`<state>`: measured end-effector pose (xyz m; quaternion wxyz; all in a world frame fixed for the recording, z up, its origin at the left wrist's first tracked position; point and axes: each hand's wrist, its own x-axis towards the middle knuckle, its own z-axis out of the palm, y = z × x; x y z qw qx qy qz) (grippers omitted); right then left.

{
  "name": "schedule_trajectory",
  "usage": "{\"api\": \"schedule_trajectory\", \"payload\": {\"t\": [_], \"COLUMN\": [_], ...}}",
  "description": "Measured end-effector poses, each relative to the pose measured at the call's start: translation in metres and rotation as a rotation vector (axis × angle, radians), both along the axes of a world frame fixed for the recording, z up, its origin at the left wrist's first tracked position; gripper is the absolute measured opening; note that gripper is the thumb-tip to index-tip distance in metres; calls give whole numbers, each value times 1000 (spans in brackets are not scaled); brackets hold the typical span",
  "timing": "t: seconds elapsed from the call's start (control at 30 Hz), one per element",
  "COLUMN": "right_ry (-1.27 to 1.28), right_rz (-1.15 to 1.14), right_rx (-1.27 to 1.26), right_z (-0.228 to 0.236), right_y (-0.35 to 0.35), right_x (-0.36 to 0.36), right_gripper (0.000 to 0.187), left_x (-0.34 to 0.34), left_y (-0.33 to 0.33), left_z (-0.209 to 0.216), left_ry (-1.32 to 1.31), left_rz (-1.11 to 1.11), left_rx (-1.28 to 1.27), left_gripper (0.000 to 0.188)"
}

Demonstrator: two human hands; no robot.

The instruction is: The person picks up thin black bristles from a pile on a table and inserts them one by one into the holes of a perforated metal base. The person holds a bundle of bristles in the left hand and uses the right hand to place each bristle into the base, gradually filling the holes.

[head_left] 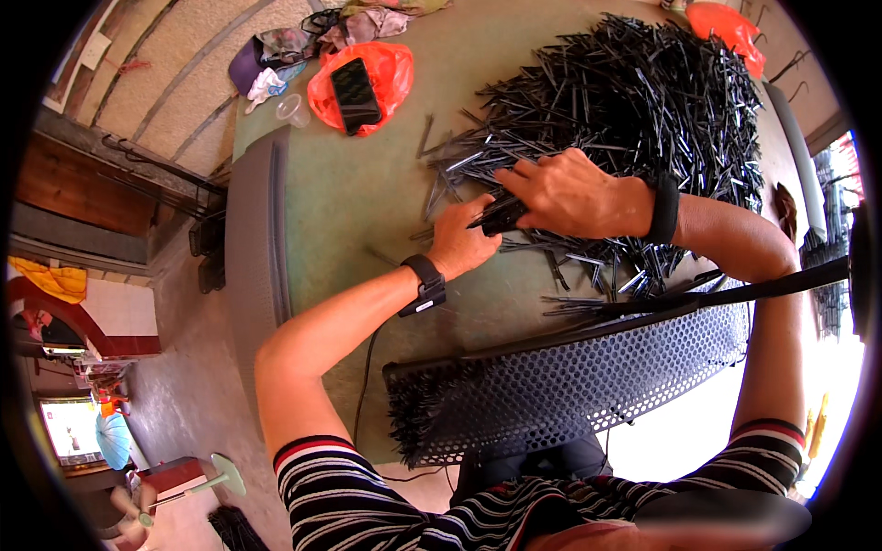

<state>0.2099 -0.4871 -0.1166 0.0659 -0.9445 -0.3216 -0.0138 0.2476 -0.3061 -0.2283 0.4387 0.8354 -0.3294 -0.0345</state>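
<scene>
The left hand [459, 243] is grasping a small bundle of black sticks [502, 217] over the green surface [344, 220]. The right hand [571, 196] is curling against that bundle, its exact grip being hidden. A large pile of loose sticks [634, 110] is spreading beyond and beside the right hand. Nearer the body, a perforated panel [570, 386] is lying, black bristles [418, 409] crowding its left end.
</scene>
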Motion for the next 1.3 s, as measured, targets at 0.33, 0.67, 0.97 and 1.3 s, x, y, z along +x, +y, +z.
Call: {"api": "schedule_trajectory", "payload": {"t": [0.33,0.67,0.97,1.3], "right_ry": [769,668,844,1061], "right_rz": [-88,106,85,-57], "right_rx": [-37,35,-26,7], "right_z": [-10,-2,11,3], "right_y": [-14,-34,-37,-64], "right_x": [18,27,29,27], "right_gripper": [48,38,38,30], "left_x": [8,24,18,0], "left_y": [1,-4,1,-12], "left_z": [31,64,71,73], "left_ry": [-27,325,810,749], "left_rz": [-124,-356,-466,-417], "left_rx": [455,482,412,352], "left_gripper": [38,47,38,32]}}
